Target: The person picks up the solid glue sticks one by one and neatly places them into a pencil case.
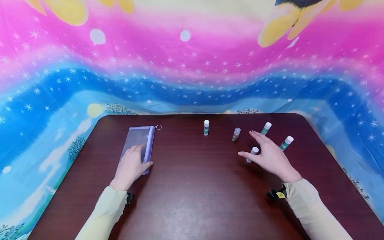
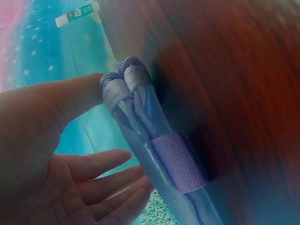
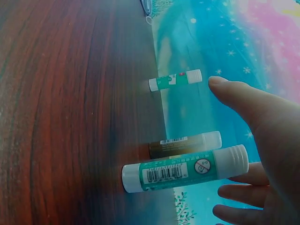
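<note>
Two hands [image 1: 129, 166] [image 1: 271, 156] spread loosely, left over one pouch [image 1: 139, 135], right near five glue sticks [image 1: 287, 143].

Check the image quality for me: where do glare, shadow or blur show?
Head: pale glare on the near middle of the table; left wrist: dim and hazy, with dark shadow beside the zip pouch; right wrist: also dim, the nearest glue stick fairly crisp, the farthest glue stick softer.

Here's the left hand [image 1: 129, 166] out toward the desk [image 1: 192, 193]'s left edge; right hand [image 1: 271, 156] toward the right, thumb spread wide!
</note>
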A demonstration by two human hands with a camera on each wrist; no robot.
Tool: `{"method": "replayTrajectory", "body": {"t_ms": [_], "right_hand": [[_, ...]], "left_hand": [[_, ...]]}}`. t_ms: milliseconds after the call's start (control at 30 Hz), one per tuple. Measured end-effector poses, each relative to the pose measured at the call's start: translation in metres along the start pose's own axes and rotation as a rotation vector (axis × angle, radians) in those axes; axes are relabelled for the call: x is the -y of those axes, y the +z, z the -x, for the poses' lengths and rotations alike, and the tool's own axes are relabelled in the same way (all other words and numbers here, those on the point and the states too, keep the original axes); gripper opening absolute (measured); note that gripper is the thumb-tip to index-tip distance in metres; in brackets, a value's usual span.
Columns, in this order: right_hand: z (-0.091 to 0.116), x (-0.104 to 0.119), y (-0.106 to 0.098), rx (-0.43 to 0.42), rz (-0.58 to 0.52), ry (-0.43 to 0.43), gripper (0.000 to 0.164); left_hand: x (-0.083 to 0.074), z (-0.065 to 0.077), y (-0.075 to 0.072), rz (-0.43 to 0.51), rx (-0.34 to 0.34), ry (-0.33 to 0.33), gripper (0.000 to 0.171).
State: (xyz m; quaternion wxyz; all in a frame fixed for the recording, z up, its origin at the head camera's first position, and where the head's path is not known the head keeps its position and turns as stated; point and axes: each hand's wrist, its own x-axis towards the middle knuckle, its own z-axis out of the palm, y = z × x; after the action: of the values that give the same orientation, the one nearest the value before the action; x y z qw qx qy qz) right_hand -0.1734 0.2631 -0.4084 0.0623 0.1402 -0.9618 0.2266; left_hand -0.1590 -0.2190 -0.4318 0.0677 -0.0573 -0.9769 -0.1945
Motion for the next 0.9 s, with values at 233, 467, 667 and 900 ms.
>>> {"method": "replayTrajectory", "body": {"t_ms": [233,467,667,900], "right_hand": [[0.0025,-0.0034,-0.0023,0.014,-0.01,0.032,0.099],[0.0051,-0.0046,-0.0041,0.027,-0.029,0.059,0.095],[0.0058,-0.0026,-0.0075,0.07,-0.066,0.08,0.091],[0.0072,-0.0046,-0.0083,0.086,-0.069,0.082,0.088]], "left_hand": [[-0.0011,-0.0022,0.0032,-0.014,-0.016,-0.046,0.064],[-0.003,-0.0042,0.0039,-0.001,-0.011,-0.076,0.054],[-0.002,-0.0035,0.002,-0.001,-0.069,-0.035,0.024],[-0.0004,-0.0033,0.0,-0.025,-0.127,-0.051,0.013]]}}
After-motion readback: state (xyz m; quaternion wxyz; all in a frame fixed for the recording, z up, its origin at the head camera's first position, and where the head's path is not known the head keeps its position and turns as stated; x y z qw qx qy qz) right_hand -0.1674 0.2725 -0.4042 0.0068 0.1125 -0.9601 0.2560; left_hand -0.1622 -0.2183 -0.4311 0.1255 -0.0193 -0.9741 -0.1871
